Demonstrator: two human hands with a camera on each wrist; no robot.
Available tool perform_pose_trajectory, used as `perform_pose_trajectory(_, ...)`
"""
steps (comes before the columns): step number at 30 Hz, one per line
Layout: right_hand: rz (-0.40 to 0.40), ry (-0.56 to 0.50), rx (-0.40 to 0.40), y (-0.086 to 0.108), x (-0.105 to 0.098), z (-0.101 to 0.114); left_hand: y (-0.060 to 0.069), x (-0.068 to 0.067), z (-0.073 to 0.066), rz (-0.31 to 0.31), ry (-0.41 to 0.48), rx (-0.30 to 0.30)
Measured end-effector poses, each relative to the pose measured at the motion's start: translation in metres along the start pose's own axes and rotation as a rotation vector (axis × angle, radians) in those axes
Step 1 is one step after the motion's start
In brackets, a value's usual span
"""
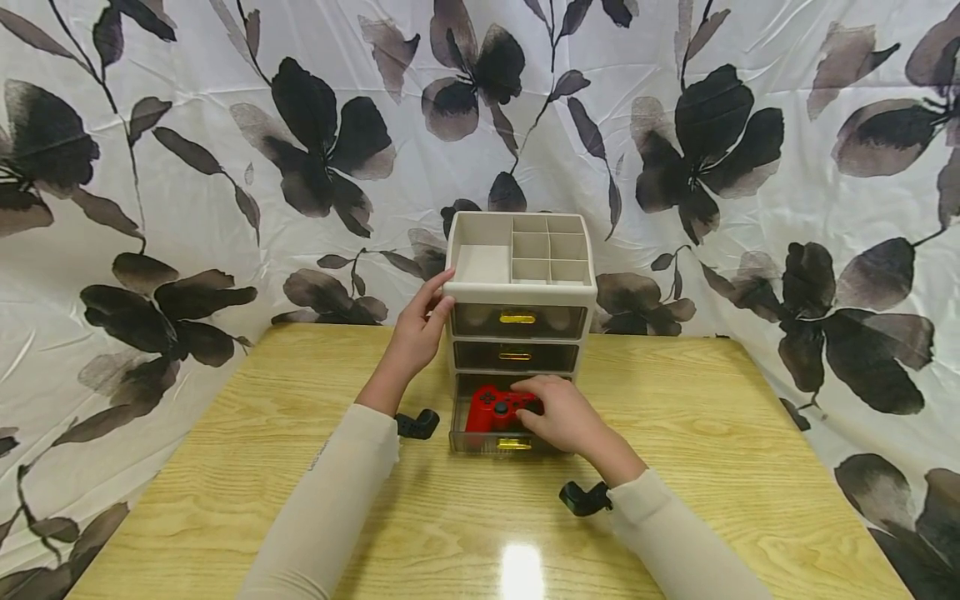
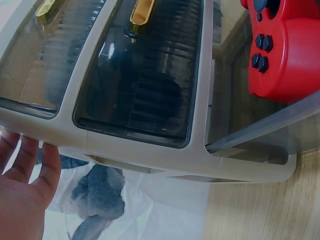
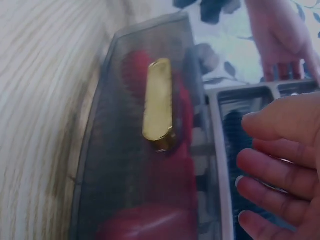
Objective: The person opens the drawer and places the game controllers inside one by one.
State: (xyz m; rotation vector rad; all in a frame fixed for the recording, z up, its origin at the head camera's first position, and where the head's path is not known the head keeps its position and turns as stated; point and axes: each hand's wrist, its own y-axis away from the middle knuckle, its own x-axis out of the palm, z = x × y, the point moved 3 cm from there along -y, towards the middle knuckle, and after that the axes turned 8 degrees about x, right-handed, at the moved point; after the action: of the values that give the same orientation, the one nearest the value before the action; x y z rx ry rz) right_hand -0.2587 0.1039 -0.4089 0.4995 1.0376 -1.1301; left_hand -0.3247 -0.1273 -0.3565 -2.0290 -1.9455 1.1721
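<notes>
A red game controller (image 1: 486, 410) lies in the pulled-out bottom drawer (image 1: 472, 443) of a white desktop organizer (image 1: 517, 288). My right hand (image 1: 564, 417) is over the controller's right end and hides part of it. In the right wrist view, the fingers of that right hand (image 3: 282, 160) are apart and loosely bent, with nothing gripped. My left hand (image 1: 414, 337) rests against the organizer's upper left side. The left wrist view shows this hand's fingertips (image 2: 50, 165) at the side edge, and the controller (image 2: 295, 55) in the drawer.
Two dark drawers with gold handles (image 1: 517, 318) are closed above. The organizer's top has one large compartment (image 1: 483, 260) and several small ones. Black devices (image 1: 417, 424) sit at both wrists. A floral cloth (image 1: 322, 208) hangs behind the wooden table (image 1: 675, 417).
</notes>
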Motion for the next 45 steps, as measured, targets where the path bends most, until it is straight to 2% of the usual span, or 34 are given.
perform_pose_trajectory(3, -0.009, -0.027, -0.005, 0.005, -0.004, 0.002, 0.0, 0.0, 0.001, -0.001, -0.001, 0.001)
perform_pose_trajectory(11, 0.027, -0.095, -0.019, 0.02, -0.006, 0.004, -0.001, 0.0, 0.002, 0.0, -0.004, 0.004)
perform_pose_trajectory(17, 0.076, -0.205, -0.044, 0.03, -0.005, 0.003, 0.0, 0.0, 0.001, 0.0, -0.004, 0.011)
perform_pose_trajectory(23, 0.114, -0.266, -0.06, 0.037, -0.002, 0.001, 0.0, 0.0, 0.001, -0.001, -0.004, 0.005)
perform_pose_trajectory(32, 0.236, -0.464, -0.013, 0.045, 0.007, -0.007, -0.001, 0.0, 0.0, 0.0, -0.002, 0.007)
perform_pose_trajectory(45, 0.359, -0.594, 0.006, 0.054, 0.024, -0.013, 0.0, 0.0, 0.0, 0.0, -0.005, 0.013)
